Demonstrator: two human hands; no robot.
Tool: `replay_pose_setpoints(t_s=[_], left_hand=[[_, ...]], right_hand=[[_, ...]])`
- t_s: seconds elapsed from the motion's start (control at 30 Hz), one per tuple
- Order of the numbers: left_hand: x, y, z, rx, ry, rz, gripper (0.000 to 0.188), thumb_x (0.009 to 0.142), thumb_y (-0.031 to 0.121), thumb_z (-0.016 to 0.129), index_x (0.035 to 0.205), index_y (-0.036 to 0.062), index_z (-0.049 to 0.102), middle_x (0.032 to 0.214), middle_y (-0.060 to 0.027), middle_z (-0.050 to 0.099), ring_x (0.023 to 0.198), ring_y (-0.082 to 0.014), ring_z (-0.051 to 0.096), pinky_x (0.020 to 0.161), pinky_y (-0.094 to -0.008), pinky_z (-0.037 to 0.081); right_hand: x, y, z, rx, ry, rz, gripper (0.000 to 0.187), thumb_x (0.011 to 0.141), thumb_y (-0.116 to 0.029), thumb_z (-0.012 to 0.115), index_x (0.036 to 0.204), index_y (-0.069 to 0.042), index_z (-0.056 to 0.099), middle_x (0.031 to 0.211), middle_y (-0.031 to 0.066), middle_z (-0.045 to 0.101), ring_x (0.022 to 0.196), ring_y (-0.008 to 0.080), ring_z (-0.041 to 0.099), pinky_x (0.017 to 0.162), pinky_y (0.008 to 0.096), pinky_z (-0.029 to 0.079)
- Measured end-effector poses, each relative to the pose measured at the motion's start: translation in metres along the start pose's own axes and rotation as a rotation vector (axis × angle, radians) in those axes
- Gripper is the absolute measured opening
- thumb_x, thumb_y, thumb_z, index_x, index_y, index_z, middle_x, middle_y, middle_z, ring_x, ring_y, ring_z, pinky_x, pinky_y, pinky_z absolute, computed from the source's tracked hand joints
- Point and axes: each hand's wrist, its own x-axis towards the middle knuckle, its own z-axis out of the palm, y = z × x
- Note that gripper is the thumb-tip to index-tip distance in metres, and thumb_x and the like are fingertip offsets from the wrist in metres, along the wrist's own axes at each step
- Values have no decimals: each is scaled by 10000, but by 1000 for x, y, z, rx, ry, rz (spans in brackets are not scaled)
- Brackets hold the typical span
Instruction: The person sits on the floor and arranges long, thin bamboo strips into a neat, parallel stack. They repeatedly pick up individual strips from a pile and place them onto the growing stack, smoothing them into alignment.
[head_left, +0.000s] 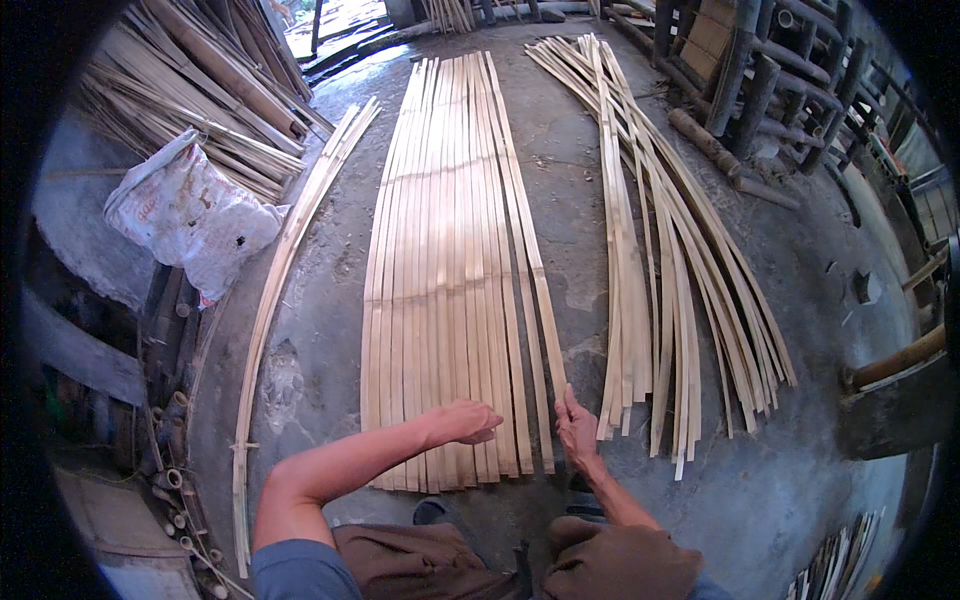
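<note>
Long pale bamboo strips (440,250) lie side by side on the floor in front of me, forming a flat panel with darker node bands across it. At the panel's right edge, one separate bamboo strip (540,300) runs away from me, angled slightly off its neighbours. My right hand (577,430) is closed around the near end of that strip, the index finger lying along it. Over the near right part of the panel is my left hand (472,422), fingers curled in like a fist; nothing shows in it. Whether it touches the strips I cannot tell.
To the right, a loose fan of bamboo strips (690,280) overlaps on the concrete floor (320,330). A thin bundle (270,290) lies at left, beside a white sack (195,210) and stacked split bamboo (210,70). A bamboo frame (775,90) stands at far right.
</note>
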Motion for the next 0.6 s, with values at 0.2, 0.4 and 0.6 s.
replay_pose_setpoints(t_s=[0.2,0.4,0.6], left_hand=[[9,-1,7,-13,-8,-7,220,913,225,592,899,6,571,815,-202,642,827,-403,654,723,-513,506],[8,-6,6,17,-40,-38,235,907,242,601,910,8,580,828,-206,649,864,-402,663,741,-505,520],[-1,-29,23,15,-3,-98,224,903,233,592,914,9,594,842,-211,660,864,-408,667,735,-518,524]], right_hand=[[-10,-21,9,38,-23,51,519,1021,-356,542,1467,-111,441,657,153,554,603,150,528,598,331,484],[-8,-7,13,2,1,23,590,1007,-404,551,1464,-51,434,699,173,604,636,142,566,617,332,493],[-13,-17,12,188,99,70,518,1003,-247,598,1464,-56,460,704,-5,546,600,77,493,543,249,452]])
